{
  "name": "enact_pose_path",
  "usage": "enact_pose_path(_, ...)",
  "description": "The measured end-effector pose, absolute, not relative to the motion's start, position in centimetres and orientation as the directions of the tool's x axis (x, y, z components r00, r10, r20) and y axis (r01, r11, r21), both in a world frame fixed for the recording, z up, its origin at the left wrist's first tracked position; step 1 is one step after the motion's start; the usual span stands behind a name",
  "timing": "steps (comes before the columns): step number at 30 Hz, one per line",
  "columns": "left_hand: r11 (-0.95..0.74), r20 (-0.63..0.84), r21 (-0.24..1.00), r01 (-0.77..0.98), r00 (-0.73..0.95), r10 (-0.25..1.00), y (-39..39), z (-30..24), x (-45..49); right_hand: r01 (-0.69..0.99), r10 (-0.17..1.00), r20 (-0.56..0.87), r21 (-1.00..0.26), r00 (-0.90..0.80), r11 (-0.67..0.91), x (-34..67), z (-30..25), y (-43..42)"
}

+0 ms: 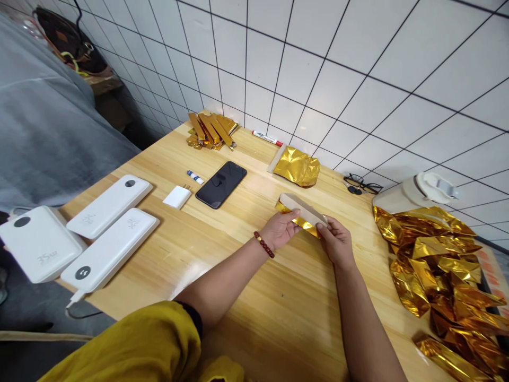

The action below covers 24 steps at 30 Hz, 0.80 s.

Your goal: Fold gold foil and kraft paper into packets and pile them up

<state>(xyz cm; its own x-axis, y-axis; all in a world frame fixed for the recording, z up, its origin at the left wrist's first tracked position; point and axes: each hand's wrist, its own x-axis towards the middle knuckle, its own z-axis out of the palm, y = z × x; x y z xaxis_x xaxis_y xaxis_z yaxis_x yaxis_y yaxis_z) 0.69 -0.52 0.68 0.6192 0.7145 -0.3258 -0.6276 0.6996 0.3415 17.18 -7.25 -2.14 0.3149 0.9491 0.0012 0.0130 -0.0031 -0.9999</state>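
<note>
My left hand [280, 229], with a red bead bracelet on its wrist, pinches one end of a folded gold foil paper [303, 212] whose pale back side faces up. At the paper's other end my right hand [337, 241] grips it with curled fingers. The paper is held just above the wooden table [238, 276], near its middle.
A crumpled gold sheet [297, 167] and a stack of folded gold strips [210, 130] lie farther back. Several loose gold sheets [441, 270] cover the right side. A black phone [221, 183], white charger [177, 197], three white power banks [107, 233], marker [267, 138], glasses [362, 185] and a cup [417, 193] are around.
</note>
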Motion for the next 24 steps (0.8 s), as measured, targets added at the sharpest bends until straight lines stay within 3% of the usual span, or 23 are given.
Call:
enact_pose_path(9,0.674,-0.376,0.308,-0.671,0.565,0.735,-0.3,0.6,0.8,0.011,0.983,0.082,-0.997,0.164,0.081,17.3,-1.0,-7.6)
enact_pose_path(24,0.709,-0.367,0.322,-0.627,0.607,0.704,-0.2,0.3,0.6,0.021,0.973,0.088,-0.996,0.214,0.086,17.0,-1.2,-7.3)
